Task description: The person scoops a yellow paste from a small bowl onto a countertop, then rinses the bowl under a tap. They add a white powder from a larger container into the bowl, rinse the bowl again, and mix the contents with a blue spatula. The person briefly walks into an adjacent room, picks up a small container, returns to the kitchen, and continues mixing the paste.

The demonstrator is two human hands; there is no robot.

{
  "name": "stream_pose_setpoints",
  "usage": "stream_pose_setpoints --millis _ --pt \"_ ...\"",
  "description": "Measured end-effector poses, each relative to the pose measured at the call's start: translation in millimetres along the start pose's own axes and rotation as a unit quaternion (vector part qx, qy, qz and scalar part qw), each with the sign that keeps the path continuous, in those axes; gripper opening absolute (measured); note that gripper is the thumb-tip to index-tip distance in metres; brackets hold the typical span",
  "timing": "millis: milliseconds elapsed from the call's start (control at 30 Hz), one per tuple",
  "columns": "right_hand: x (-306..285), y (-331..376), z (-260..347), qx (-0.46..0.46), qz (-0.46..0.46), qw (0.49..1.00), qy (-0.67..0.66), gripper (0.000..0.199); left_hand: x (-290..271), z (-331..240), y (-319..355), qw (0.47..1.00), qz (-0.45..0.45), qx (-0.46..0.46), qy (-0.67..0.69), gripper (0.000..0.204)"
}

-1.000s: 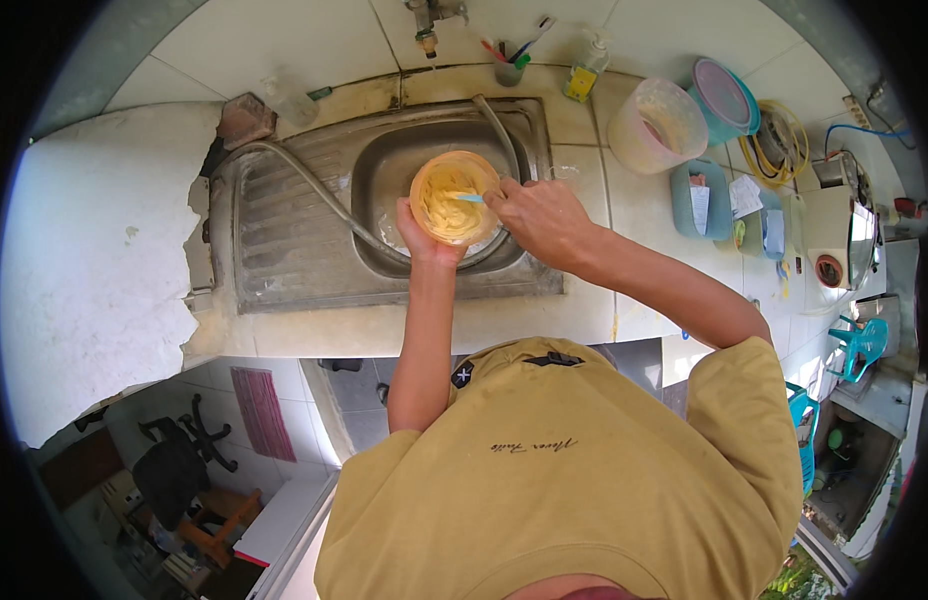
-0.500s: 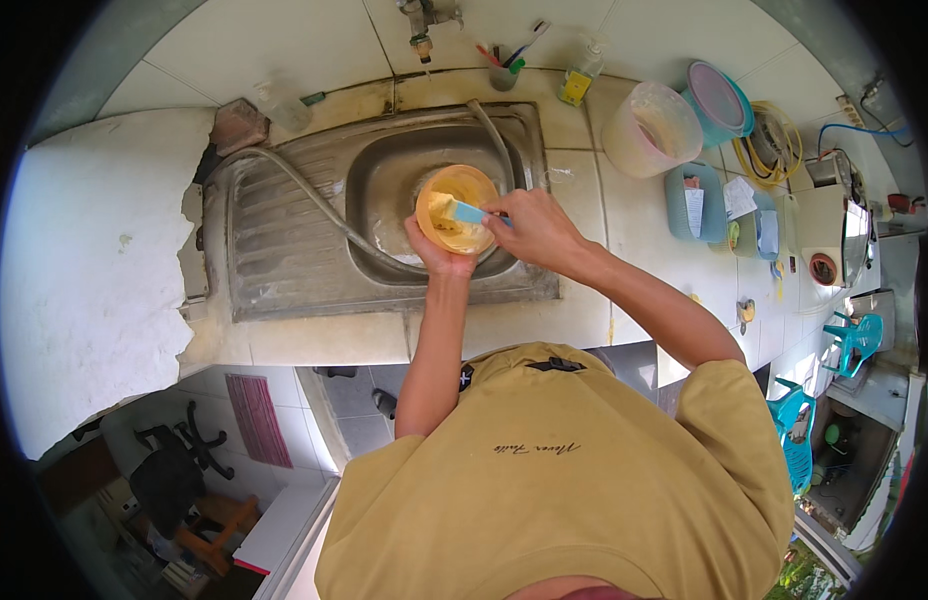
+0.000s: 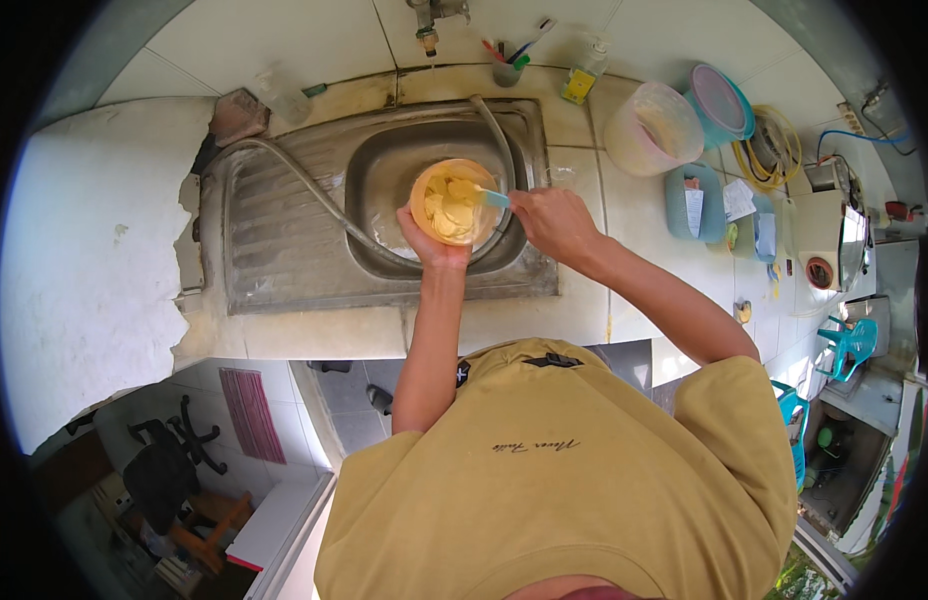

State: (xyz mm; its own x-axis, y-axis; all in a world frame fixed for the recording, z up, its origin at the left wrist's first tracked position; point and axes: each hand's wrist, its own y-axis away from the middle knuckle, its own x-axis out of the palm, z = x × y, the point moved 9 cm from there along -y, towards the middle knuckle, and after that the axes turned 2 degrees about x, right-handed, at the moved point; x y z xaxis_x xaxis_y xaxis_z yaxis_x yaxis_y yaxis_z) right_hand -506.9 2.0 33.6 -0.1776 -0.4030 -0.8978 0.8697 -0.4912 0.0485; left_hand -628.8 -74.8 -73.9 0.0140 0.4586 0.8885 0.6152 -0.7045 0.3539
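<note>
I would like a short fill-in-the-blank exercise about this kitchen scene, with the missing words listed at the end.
1. The left hand holds an orange ____ over the sink.
2. The right hand holds a tool with a light ____ handle.
3. A grey hose lies across the ____ and runs into the sink.
4. The person wears a ____ shirt.

Missing words: bowl; blue; drainboard; yellow

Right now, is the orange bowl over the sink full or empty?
Partly full: the orange bowl in the left hand shows pale yellow pieces covering its inside.
</note>
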Motion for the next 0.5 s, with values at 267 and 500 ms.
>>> stream_pose_setpoints --millis 267,500 --pt "5 -12 17 0.085 0.066 0.957 -0.271 0.022 -22 15 10 0.998 0.038 -0.029 0.045 0.045" --pt "-6 31 59 -0.139 0.075 0.97 0.182 0.039 0 25 16 0.989 -0.038 -0.121 0.078 0.041"
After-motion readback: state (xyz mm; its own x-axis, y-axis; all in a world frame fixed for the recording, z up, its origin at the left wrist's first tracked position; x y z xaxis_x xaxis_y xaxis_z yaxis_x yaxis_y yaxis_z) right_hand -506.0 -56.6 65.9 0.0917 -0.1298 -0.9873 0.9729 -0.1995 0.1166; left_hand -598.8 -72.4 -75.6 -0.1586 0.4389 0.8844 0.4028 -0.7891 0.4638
